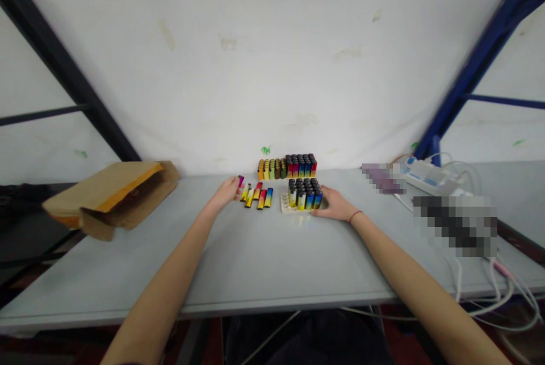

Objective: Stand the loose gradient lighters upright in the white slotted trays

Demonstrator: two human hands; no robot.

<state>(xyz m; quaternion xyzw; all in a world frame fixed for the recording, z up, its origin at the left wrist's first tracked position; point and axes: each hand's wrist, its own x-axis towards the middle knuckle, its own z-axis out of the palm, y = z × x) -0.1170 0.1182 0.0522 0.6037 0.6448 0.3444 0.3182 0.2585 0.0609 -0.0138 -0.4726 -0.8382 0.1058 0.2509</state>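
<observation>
My left hand (227, 190) is closed on a purple lighter (240, 181) at the left end of a loose group. Several lighters lie beside it on the table, among them a red-and-yellow lighter (261, 199) and a blue-and-yellow lighter (268, 197). My right hand (334, 205) grips the right side of a white tray (286, 210), thumb at the front and fingers round behind. Rows of black-topped lighters (302, 200) stand upright in this tray, with bare holes at its left end.
Behind the tray, against the wall, stand a block of yellow-to-brown lighters (272, 170) and a block of red-and-blue lighters (301, 166). An opened cardboard box (114, 189) lies at the left. A power strip (430, 176) and white cables (458, 280) occupy the right side.
</observation>
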